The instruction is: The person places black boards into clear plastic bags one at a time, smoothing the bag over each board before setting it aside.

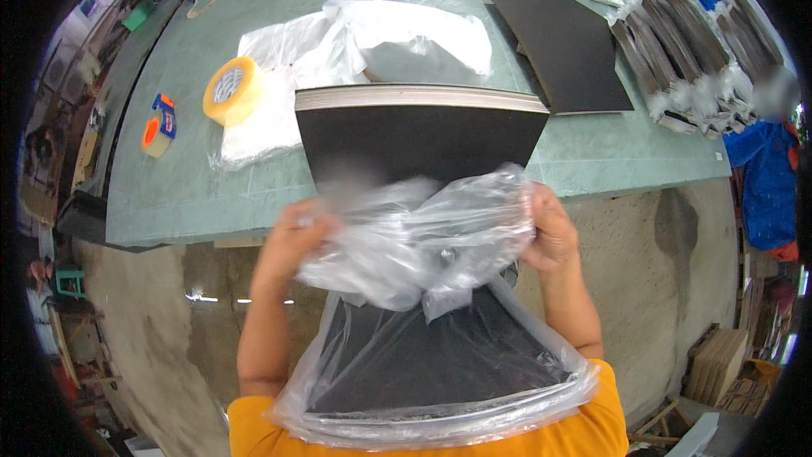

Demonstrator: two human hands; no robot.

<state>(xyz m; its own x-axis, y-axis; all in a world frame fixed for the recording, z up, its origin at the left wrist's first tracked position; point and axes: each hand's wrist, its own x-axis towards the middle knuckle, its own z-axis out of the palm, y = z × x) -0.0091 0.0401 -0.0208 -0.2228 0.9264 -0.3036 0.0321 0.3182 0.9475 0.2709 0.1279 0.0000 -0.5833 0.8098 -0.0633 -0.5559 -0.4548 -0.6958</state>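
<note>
A clear plastic bag point(478, 224) is gathered and crumpled between my hands. My left hand point(298, 233), slightly blurred, is closed on one side of it, and my right hand point(554, 228) pinches the other side. Below them the bag spreads over a black board point(414, 351), which shows through the film close against my orange shirt. Just beyond the gathered plastic is a stack of black boards point(423, 131), its pale layered edge facing up at the table's near side. The plastic hides the lower part of this stack.
On the green table point(592, 148) lie white plastic sheets point(283, 46), a yellowish tape roll point(233, 91) and a small tape dispenser point(161, 125). More black boards point(575, 59) lie at the right, beside plastic-wrapped bundles point(677, 42). Brown stacked boards point(719, 364) stand on the floor at right.
</note>
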